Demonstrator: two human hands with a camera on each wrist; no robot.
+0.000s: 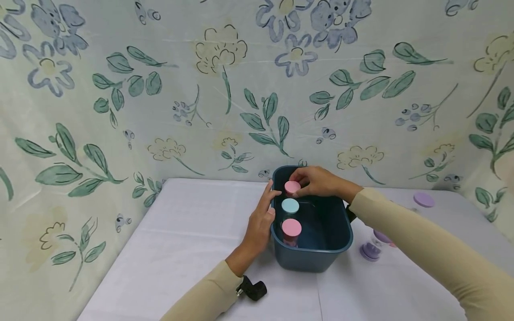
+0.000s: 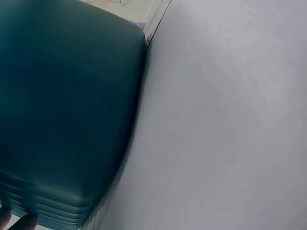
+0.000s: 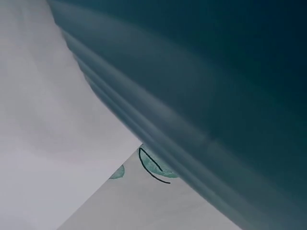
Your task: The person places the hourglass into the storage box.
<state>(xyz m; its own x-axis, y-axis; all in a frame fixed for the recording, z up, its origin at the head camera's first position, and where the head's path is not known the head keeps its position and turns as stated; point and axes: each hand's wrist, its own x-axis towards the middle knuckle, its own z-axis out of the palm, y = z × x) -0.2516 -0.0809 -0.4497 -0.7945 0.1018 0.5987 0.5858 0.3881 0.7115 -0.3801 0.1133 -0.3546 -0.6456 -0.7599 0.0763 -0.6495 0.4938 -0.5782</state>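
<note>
A dark blue plastic bin (image 1: 313, 259) stands on the white-covered table. Inside it, along the left wall, are a jar with a light blue lid (image 1: 290, 205) and, nearer the front, a jar with a pink lid (image 1: 291, 227). At the bin's far left corner, my right hand (image 1: 319, 182) pinches another pink-lidded jar (image 1: 292, 187) between thumb and fingers. My left hand (image 1: 259, 225) rests with extended fingers against the bin's left side and rim; its fingertips (image 2: 24, 223) show against the ribbed wall in the left wrist view. The right wrist view holds only the bin's outside.
Right of the bin, partly behind the right sleeve (image 1: 417, 243), stands a clear jar with purple parts (image 1: 371, 250). Farther back is a purple lid (image 1: 424, 199). A flowered cloth (image 1: 192, 133) hangs behind the table. A black wrist mount (image 1: 254, 290) sits under the left wrist.
</note>
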